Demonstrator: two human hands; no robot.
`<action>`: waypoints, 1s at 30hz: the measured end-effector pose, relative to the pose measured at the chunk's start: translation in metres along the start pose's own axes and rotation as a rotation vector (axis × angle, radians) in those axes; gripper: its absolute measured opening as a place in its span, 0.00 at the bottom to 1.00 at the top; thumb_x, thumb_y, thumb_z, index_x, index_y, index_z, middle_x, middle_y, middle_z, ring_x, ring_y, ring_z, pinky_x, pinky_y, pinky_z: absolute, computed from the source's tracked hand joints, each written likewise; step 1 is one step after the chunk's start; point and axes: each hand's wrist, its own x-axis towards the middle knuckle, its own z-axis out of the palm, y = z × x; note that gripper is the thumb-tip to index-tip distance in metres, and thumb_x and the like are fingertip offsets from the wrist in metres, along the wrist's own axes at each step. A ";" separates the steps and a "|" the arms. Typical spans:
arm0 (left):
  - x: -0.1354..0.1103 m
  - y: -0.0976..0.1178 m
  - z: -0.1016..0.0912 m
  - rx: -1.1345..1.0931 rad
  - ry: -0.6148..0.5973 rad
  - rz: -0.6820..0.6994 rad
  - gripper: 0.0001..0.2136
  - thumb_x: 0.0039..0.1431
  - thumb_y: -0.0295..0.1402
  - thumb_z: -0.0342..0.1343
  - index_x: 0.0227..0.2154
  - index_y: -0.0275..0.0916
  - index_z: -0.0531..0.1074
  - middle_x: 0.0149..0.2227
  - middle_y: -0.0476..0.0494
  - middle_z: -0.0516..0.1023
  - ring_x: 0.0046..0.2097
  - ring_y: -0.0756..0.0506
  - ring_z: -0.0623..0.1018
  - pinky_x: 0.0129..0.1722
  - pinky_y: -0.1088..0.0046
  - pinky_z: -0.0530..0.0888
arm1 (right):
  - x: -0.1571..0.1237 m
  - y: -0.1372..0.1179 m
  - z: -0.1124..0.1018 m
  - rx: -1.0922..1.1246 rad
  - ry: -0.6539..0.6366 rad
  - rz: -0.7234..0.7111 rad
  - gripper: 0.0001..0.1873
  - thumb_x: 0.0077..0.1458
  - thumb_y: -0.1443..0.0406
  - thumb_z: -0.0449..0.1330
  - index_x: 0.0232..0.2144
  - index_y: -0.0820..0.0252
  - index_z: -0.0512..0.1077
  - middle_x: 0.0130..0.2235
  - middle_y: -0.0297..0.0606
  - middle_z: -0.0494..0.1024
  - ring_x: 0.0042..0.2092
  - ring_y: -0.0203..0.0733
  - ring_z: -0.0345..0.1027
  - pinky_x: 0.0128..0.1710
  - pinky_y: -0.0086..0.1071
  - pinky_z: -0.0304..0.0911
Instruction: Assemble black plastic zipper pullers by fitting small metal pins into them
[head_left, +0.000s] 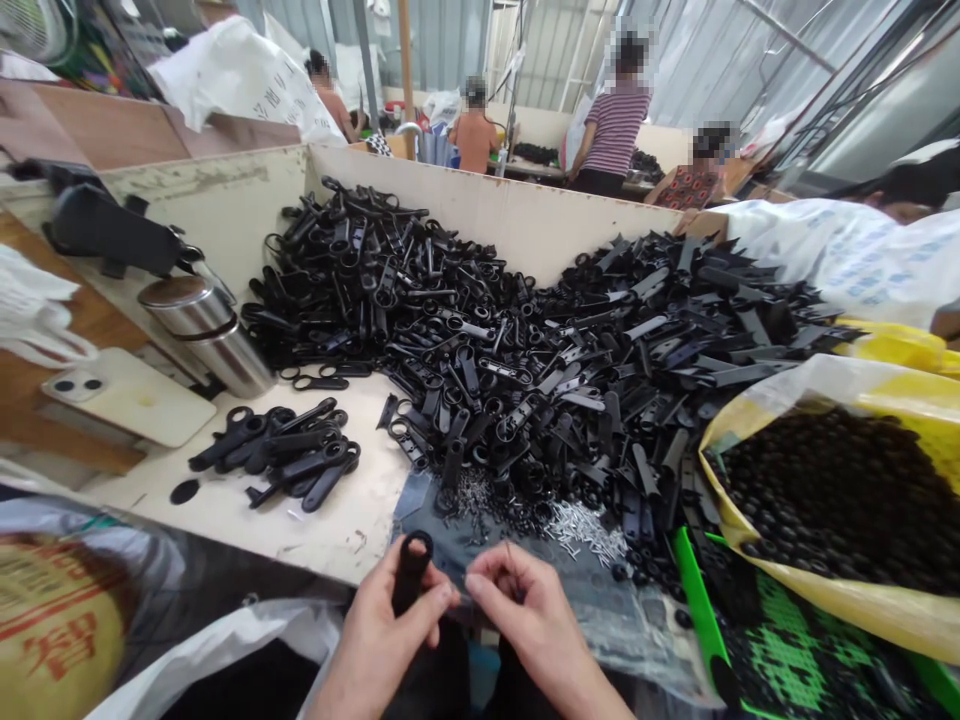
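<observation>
The left hand [382, 630] grips a black plastic piece [410, 575] upright, its fingers [427, 600] closed around the lower part and its ring end on top. Just beside it, the right hand [529, 625] has its fingertips [476, 585] pinched tight on something too small to tell.

Beyond the hands, a heap of black plastic pieces [480, 340] runs to the far edge of the surface [225, 520], with a smaller group [292, 455] near the left edge. Silver pins [585, 530] lie at the heap's near side, beside a grey plastic sheet [427, 510]. Right of them, a yellow bag [862, 610] holds black beads [840, 500]. A steel flask [202, 335] stands at the left edge.
</observation>
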 end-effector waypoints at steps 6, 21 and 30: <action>0.014 -0.010 -0.010 0.057 0.133 0.035 0.16 0.47 0.44 0.68 0.32 0.38 0.75 0.29 0.49 0.80 0.18 0.52 0.72 0.18 0.76 0.69 | 0.024 -0.006 -0.007 -0.394 0.086 -0.317 0.15 0.69 0.62 0.54 0.38 0.57 0.81 0.33 0.39 0.79 0.35 0.42 0.75 0.35 0.31 0.66; 0.025 0.000 0.011 0.342 -0.018 0.175 0.10 0.63 0.42 0.57 0.36 0.41 0.75 0.31 0.47 0.81 0.29 0.45 0.76 0.27 0.73 0.72 | 0.015 0.012 -0.027 -0.946 -0.031 -0.466 0.24 0.77 0.59 0.41 0.39 0.57 0.75 0.36 0.39 0.78 0.33 0.40 0.78 0.29 0.29 0.63; 0.027 -0.012 0.009 0.259 0.020 0.129 0.13 0.59 0.45 0.61 0.39 0.41 0.78 0.37 0.44 0.84 0.33 0.42 0.81 0.25 0.74 0.74 | 0.008 0.013 -0.039 -0.742 -0.019 -0.341 0.18 0.74 0.58 0.48 0.43 0.54 0.78 0.39 0.39 0.79 0.37 0.43 0.78 0.35 0.32 0.68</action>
